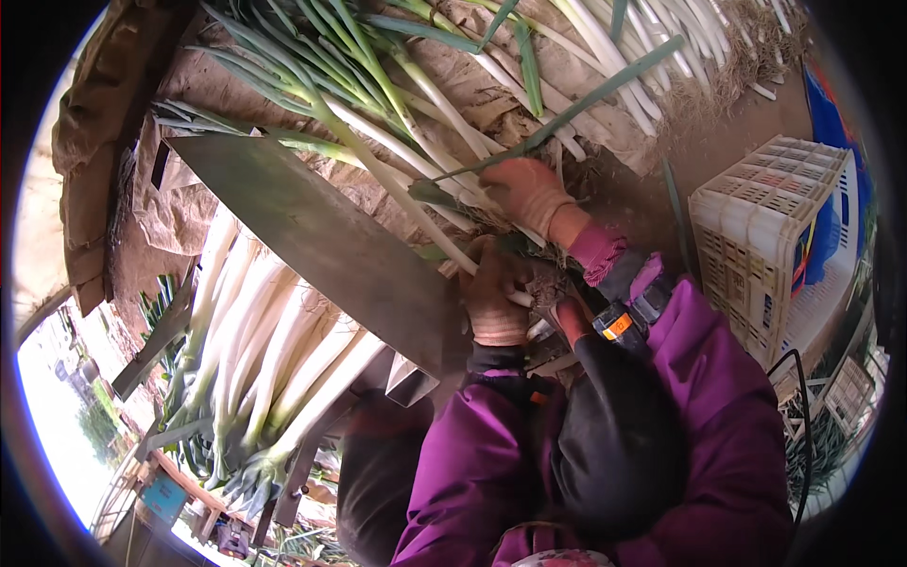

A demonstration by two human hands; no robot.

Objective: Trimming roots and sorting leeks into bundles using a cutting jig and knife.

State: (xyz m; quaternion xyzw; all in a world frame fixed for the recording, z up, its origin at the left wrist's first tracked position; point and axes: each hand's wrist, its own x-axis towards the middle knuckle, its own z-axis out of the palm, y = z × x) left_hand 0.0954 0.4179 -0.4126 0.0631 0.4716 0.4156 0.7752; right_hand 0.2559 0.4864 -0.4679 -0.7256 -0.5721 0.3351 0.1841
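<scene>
My left hand (pixel 496 287), in a work glove, is closed around the white stem of a long green onion (pixel 418 209), whose green leaves point to the upper left. A little above and to the right, my gloved right hand (pixel 528 188) rests by the root ends of other green onions (pixel 397 145) on the ground; whether its fingers hold any of them cannot be made out. A long green leaf (pixel 567 113) crosses just above that hand. Trimmed-looking white stems (pixel 266 333) lie side by side beyond a metal plate (pixel 312 234) at the left.
The metal plate's edge ends close to my left hand. A white plastic crate (pixel 751 220) stands on its side at the right, with blue material inside. More green onions with roots (pixel 680 42) lie at the top right. Brown sheeting (pixel 191 92) covers ground at the upper left.
</scene>
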